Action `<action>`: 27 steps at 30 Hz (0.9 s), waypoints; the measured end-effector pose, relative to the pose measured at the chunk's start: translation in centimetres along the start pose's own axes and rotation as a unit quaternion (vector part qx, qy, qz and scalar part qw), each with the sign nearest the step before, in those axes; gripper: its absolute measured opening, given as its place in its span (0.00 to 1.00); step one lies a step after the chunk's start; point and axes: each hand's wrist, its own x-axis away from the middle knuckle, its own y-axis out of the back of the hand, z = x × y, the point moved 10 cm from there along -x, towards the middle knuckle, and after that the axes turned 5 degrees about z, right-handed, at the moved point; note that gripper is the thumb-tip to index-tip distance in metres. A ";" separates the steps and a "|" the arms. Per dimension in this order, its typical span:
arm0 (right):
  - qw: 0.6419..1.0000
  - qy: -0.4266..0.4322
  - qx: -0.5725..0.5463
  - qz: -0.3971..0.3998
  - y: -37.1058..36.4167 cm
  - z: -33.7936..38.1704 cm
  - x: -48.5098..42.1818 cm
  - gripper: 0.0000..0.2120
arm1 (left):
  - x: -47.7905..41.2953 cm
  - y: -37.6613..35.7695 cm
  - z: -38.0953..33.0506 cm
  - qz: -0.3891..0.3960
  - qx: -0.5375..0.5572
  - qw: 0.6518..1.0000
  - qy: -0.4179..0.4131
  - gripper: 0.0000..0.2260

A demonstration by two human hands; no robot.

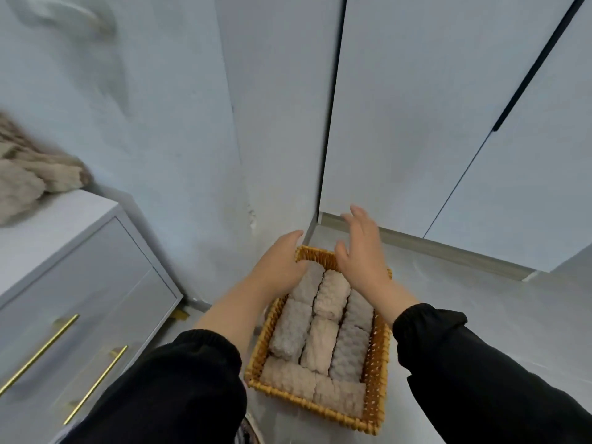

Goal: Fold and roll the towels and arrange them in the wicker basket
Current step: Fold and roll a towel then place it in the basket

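Nearest the camera, two black sleeves with gathered cuffs [198, 344] reach forward from the bottom edge, with bare forearms beyond them. Between them a rectangular honey-coloured wicker basket [378, 363] sits on the pale grey floor [480, 299]. It is packed with rolled fluffy towels [320, 344] in grey and beige. Two rolls lie crosswise along the near wall. Behind them three columns of two rolls each run lengthwise, with a grey column on each side and the beige column in the middle. The rolls touch one another and fill the basket to its walls. At the far left corner of the basket lies the left hand [282, 261], its fingers stretched out and relaxed along the rim, not curled round anything. The right hand [362, 248] hovers over the far rim with its palm down and fingers spread and straight, holding nothing. To the left stands a white drawer unit [64, 283] with slim brass bar handles [38, 354]. On its top, well apart from the basket, lies a loose, crumpled beige fluffy towel [28, 181], partly cut off by the frame edge. Beyond the basket a pale wall [160, 123] rises at the left, and tall white cupboard doors [416, 107] with dark gaps between them stand above a beige plinth strip [448, 248].
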 end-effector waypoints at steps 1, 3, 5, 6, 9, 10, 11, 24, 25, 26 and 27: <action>0.999 0.020 -0.009 -0.024 1.4 1.5 -0.1 0.23 | 1.0 1.2 -0.7 -0.020 0.000 1.000 -0.015 0.27; 0.995 0.072 -0.024 -0.063 3.9 5.4 -0.1 0.22 | 3.7 4.1 -2.4 -0.067 -0.009 0.996 -0.050 0.27; 0.988 0.119 -0.040 -0.087 5.7 9.1 0.1 0.21 | 6.4 6.7 -3.4 -0.114 -0.037 0.990 -0.077 0.27; 0.983 0.145 -0.048 -0.099 6.4 11.3 0.4 0.21 | 8.0 8.1 -3.6 -0.141 -0.048 0.985 -0.085 0.26; 0.965 0.218 -0.074 -0.122 7.7 17.1 1.1 0.21 | 12.0 11.8 -2.9 -0.214 -0.067 0.971 -0.086 0.26; 0.960 0.237 -0.080 -0.122 7.7 18.6 1.4 0.21 | 13.1 12.7 -2.5 -0.235 -0.069 0.966 -0.084 0.26; 0.955 0.258 -0.091 -0.119 7.5 20.8 1.6 0.21 | 14.8 14.1 -1.9 -0.260 -0.074 0.959 -0.080 0.26; 0.937 0.277 -0.204 0.062 -5.3 38.9 4.3 0.25 | 29.8 24.3 10.3 -0.488 -0.049 0.869 0.065 0.26; 0.936 0.275 -0.207 0.071 -6.2 39.7 4.4 0.25 | 30.4 24.6 11.5 -0.497 -0.041 0.863 0.083 0.26; 0.934 0.276 -0.210 0.084 -7.4 40.8 4.6 0.25 | 31.4 24.9 13.2 -0.510 -0.029 0.853 0.108 0.26; 0.934 0.273 -0.212 0.096 -8.5 41.6 4.7 0.25 | 32.2 25.2 14.9 -0.518 -0.015 0.845 0.133 0.26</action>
